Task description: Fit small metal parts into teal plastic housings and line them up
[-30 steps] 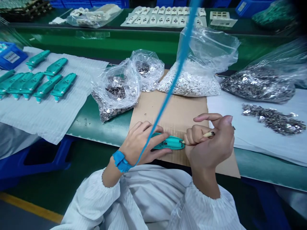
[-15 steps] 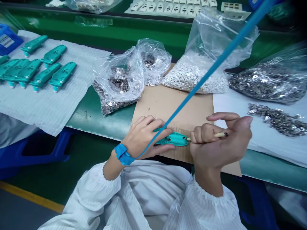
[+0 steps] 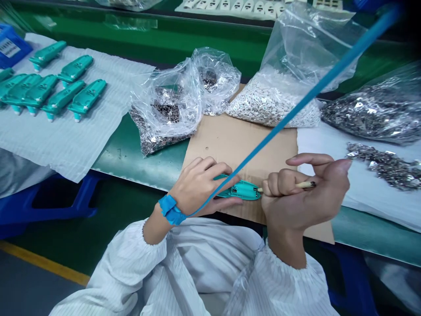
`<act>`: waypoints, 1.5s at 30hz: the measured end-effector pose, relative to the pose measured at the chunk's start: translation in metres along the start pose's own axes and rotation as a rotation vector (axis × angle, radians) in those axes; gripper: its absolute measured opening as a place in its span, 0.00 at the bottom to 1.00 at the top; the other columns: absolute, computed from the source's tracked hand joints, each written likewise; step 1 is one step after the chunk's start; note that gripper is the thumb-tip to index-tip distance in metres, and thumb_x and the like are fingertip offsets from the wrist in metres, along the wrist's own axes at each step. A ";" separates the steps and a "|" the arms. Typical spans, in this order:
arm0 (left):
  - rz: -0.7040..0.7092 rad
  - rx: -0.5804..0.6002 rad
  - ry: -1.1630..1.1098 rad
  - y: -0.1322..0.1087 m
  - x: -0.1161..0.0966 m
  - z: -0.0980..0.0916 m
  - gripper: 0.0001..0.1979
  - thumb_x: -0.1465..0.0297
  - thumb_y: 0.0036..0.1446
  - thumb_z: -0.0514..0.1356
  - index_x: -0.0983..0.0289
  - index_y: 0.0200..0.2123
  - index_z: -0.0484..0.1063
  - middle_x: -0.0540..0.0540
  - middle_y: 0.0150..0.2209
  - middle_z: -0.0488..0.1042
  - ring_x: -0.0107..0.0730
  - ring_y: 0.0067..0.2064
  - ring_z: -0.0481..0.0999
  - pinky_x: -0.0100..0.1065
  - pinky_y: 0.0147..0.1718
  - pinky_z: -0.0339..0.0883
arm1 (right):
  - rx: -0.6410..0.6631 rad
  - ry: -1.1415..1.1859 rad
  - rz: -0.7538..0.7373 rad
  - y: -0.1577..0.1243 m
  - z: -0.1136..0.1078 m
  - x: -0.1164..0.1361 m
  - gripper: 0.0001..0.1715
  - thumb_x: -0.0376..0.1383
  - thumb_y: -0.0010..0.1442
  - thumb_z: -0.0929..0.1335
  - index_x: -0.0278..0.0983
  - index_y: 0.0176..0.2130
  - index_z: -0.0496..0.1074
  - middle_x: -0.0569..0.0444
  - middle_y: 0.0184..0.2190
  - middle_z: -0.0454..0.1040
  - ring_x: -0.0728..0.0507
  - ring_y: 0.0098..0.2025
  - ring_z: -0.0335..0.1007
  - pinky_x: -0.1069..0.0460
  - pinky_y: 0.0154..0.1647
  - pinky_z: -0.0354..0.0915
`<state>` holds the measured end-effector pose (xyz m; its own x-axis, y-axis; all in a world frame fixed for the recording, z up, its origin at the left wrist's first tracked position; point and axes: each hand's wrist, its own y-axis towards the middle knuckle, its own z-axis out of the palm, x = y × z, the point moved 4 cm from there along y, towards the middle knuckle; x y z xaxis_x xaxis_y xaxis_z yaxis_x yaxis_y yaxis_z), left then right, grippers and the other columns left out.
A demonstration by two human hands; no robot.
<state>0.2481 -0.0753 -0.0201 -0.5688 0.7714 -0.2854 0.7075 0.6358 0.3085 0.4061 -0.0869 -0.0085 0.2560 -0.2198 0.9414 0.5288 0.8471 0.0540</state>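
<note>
My left hand [image 3: 210,184] grips a teal plastic housing [image 3: 247,190] between thumb and fingers, just above a sheet of brown cardboard [image 3: 243,140]. Small dark metal pieces show inside the housing's open face. My right hand [image 3: 301,191] is wrapped round a thin, pale stick with a dark end [image 3: 305,184]. The stick's other tip meets the right end of the housing. On my left wrist sits a blue band [image 3: 171,210], whose strap runs up to the top right across the view.
Several teal housings [image 3: 87,97] lie on white cloth at left, by a blue bin [image 3: 13,46]. Behind the cardboard stand bags of metal parts [image 3: 164,118] and white parts [image 3: 272,98]. At right are another metal-parts bag [image 3: 378,114] and a loose metal pile [image 3: 384,166].
The whole view has shifted slightly, so the bench items appear a little further right. Both hands keep the same grip on the housing and the stick.
</note>
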 end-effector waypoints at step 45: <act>0.028 -0.077 -0.006 -0.003 0.002 0.005 0.24 0.48 0.64 0.57 0.60 0.50 0.77 0.52 0.43 0.79 0.36 0.40 0.73 0.37 0.40 0.62 | 0.091 -0.003 -0.077 -0.012 -0.001 -0.004 0.24 0.52 0.68 0.61 0.40 0.28 0.63 0.70 0.09 0.46 0.55 0.10 0.33 0.60 0.11 0.43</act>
<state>0.2467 -0.0762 -0.0262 -0.5469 0.7886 -0.2812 0.6886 0.6147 0.3847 0.3997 -0.0963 -0.0129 0.2149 -0.2850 0.9341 0.4710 0.8682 0.1565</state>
